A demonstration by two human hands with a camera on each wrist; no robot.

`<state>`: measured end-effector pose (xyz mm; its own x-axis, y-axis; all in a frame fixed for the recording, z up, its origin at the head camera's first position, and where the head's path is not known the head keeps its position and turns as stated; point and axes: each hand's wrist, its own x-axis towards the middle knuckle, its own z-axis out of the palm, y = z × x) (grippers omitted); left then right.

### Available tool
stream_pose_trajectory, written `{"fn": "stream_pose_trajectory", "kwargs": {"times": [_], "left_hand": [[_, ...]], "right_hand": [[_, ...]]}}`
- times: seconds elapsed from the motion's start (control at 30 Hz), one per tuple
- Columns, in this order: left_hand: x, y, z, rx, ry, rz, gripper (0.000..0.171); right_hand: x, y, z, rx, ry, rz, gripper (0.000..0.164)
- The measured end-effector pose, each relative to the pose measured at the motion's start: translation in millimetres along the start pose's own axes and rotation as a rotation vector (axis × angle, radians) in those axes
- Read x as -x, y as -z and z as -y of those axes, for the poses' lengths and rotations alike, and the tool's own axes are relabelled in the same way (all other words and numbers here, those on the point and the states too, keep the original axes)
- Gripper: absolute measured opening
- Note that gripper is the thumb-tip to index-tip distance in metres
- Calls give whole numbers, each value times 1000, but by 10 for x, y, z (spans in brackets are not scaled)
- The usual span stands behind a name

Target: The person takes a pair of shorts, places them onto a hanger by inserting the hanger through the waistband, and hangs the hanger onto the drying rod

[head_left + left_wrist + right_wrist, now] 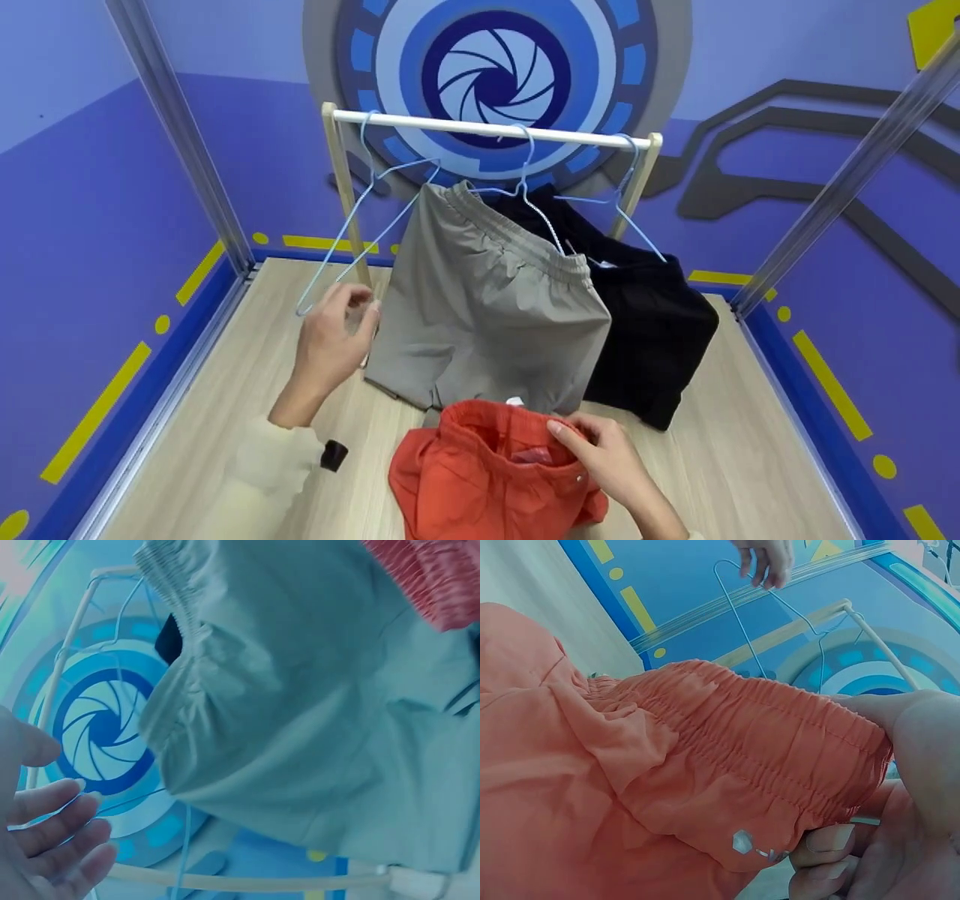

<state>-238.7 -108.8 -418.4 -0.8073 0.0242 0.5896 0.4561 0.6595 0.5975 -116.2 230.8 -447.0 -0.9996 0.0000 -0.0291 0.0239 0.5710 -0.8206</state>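
My right hand [611,454] pinches the elastic waistband of a pair of orange-red shorts [480,480], thumb on one side and fingers on the other. The right wrist view shows the gathered waistband [780,742] running into that grip, with a small silver mark near the fingers. My left hand [334,330] is raised with loosely bent fingers, holding nothing. It is beside the lower corner of an unloaded light-blue hanger [330,259] on the rack's left end. Right of this hand, grey shorts [495,315] hang from the middle hanger [525,169], behind the orange-red pair.
Black shorts [645,322] hang from a third hanger [630,202] at the right, partly behind the grey pair. A small rack with a white bar [480,127] and wooden posts carries the hangers. Blue and purple walls enclose the wood-grain tabletop [750,450].
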Motion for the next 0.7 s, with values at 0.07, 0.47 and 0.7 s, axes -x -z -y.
{"fn": "stream_pose_trajectory", "kwargs": {"times": [0.07, 0.47, 0.7], "left_hand": [[-78, 39, 12, -2, -12, -42, 20], [-344, 72, 142, -113, 131, -18, 60], [-387, -51, 231, -167, 175, -14, 53]], "right_hand": [[21, 8, 51, 8, 0, -3, 19], [46, 20, 59, 2, -32, 18, 22], [-64, -68, -295, -5, -17, 16, 25]]}}
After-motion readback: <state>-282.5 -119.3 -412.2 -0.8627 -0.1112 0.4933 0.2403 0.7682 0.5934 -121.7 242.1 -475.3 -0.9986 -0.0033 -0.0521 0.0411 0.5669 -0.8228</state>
